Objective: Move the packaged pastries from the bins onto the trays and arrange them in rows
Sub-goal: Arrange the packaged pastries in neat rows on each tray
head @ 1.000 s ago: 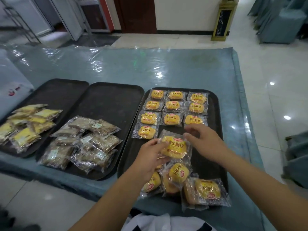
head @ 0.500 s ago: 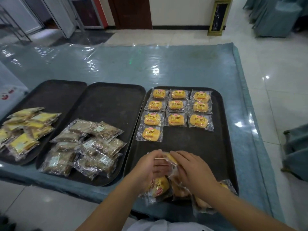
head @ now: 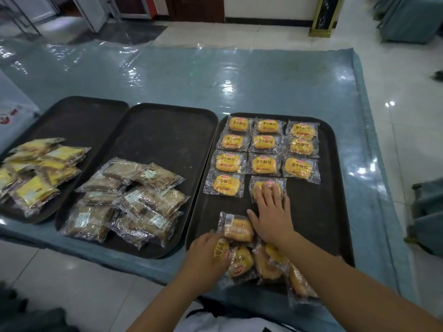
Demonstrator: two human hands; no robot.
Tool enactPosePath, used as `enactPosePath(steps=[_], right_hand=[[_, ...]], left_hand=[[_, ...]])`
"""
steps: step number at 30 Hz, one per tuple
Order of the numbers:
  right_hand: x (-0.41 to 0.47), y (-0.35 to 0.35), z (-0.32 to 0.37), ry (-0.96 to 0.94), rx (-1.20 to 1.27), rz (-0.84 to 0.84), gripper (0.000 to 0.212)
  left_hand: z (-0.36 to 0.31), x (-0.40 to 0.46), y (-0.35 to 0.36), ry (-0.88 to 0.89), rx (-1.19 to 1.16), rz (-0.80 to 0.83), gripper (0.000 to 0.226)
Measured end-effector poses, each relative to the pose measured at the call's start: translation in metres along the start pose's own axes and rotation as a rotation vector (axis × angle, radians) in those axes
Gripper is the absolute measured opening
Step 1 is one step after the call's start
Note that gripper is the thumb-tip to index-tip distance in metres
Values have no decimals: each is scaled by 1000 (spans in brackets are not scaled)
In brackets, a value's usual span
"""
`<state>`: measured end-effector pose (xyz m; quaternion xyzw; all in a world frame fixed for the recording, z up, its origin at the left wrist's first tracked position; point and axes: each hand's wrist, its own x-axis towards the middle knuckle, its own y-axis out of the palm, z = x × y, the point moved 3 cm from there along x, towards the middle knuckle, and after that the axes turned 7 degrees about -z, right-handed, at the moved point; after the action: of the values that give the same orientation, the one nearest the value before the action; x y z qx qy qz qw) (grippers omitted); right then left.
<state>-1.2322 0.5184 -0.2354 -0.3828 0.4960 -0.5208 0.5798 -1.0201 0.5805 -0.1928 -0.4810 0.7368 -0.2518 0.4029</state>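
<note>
Pastries: small yellow buns in clear film wrappers, ten already laid in a three-wide grid on the right tray (head: pixel 335 212); the fourth row has one on the left (head: pixel 225 185) and the one I'm placing now in the middle (head: pixel 267 188). My right hand (head: pixel 272 216) lies flat on that middle pack, fingers straight, pressing it down into line. My left hand (head: pixel 206 256) has fingers curled round a pack (head: pixel 221 252) at the loose pile (head: pixel 259 257) on the near edge of the same tray. One pack in the pile (head: pixel 237 228) lies label-down with its barcode up, so it needs a flip. I'd judge these light and soft, so the bun will dent if squeezed. The film looks slick and crinkly, so packs probably slide on each other and on the tray. Best hold, I think: pinch the crimped end seam or cradle across the short sides with light pressure, then nudge flat-handed to square it up. Other two trays, middle (head: pixel 167 130) and left (head: pixel 79 116), hold unsorted heaps of brown (head: pixel 134 200) and yellow-wrapped (head: pixel 40 168) packs. Same handling should apply there.
</note>
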Motion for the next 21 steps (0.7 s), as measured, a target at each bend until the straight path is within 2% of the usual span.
enactPosePath(steps=[6, 11, 18, 21], right_hand=[[9, -8, 0, -21, 23, 9, 70], [13, -8, 8, 2, 33, 8, 72], [1, -29, 4, -6, 173, -52, 68], [-27, -43, -7, 48, 268, -63, 64]], left_hand=[[8, -11, 8, -25, -39, 25, 80], [10, -12, 4, -24, -66, 25, 85], [15, -4, -4, 19, -138, -10, 70], [12, 8, -14, 54, -146, -37, 65]])
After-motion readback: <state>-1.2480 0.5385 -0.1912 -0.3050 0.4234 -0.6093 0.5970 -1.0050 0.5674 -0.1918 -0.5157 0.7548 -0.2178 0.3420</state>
